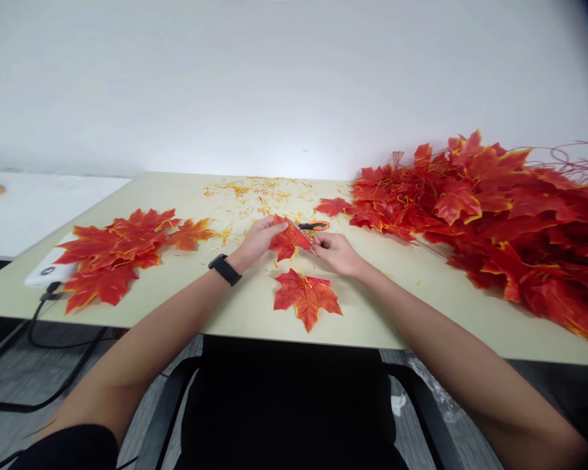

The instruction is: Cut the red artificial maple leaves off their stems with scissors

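My left hand [258, 243], with a black watch on the wrist, grips a red leaf [285, 242] by its upper left part. Closed around small metal scissors [306, 235] is my right hand [337, 252]; the blades lie along the leaf's upper right edge. Below both hands a second red-orange leaf [307, 297] rests flat on the table. A black and orange cutter [314, 226] lies just behind the scissors.
A large heap of red leaves [470, 215] with thin red stems covers the table's right side. Several leaves [122, 245] lie at left over a white device [51, 267] with a black cable. Yellow scraps [259, 192] are scattered behind my hands on the table [166, 189].
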A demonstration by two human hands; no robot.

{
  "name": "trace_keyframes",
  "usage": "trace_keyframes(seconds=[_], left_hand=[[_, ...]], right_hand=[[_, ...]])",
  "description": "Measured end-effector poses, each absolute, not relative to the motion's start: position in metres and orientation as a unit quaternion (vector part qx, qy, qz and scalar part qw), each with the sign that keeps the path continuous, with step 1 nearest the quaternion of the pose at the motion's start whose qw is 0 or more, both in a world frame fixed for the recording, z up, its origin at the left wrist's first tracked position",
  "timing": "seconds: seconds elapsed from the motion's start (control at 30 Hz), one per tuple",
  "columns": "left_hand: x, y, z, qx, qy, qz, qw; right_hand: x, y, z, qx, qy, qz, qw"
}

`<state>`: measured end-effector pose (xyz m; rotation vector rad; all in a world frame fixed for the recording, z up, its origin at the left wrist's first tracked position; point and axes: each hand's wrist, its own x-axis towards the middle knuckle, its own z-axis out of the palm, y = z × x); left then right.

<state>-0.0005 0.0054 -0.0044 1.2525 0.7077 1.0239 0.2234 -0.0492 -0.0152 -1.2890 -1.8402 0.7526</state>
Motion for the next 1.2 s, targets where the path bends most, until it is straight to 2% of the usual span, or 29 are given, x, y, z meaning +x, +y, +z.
trace_keyframes(seconds=[1.2], left_hand=[[0.0037, 0.0021, -0.0024, 0.54, 0.331, 0.461, 0.621]], right_hand=[[0.2197, -0.0498, -0.0176, -0.506, -0.727, 0.274, 0.373]])
